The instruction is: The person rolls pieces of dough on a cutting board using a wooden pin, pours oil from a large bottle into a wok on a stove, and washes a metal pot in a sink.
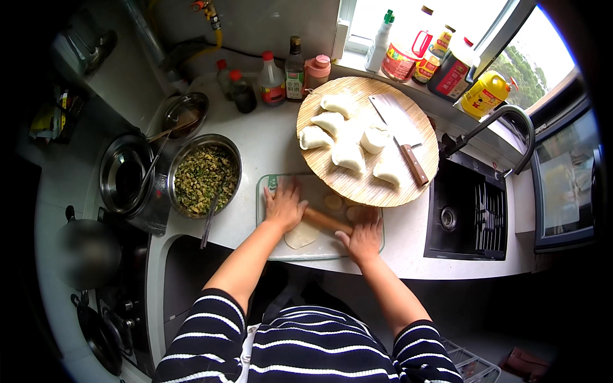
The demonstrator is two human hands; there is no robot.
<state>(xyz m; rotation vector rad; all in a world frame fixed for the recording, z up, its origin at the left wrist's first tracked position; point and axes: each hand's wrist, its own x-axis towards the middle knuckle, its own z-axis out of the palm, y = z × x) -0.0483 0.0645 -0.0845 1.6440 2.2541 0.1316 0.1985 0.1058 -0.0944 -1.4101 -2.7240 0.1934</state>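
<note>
My left hand (pixel 284 204) and my right hand (pixel 362 235) press flat on the two ends of a wooden rolling pin (pixel 325 221). The pin lies across a thin round of pale dough (pixel 301 235) on a translucent cutting board (pixel 274 249). Two small dough pieces (pixel 333 202) sit on the board just beyond the pin. Behind the board a round bamboo tray (pixel 357 185) carries several folded white dumplings (pixel 348 155) and a cleaver (pixel 401 131) with a wooden handle.
A steel bowl of chopped green filling (pixel 204 175) with a utensil stands left of the board, beside an empty steel pot (pixel 124 173). Sauce bottles (pixel 281 76) line the back wall. A black sink (pixel 466 210) with a dark faucet (pixel 491 124) is to the right. A kettle (pixel 86 252) sits at far left.
</note>
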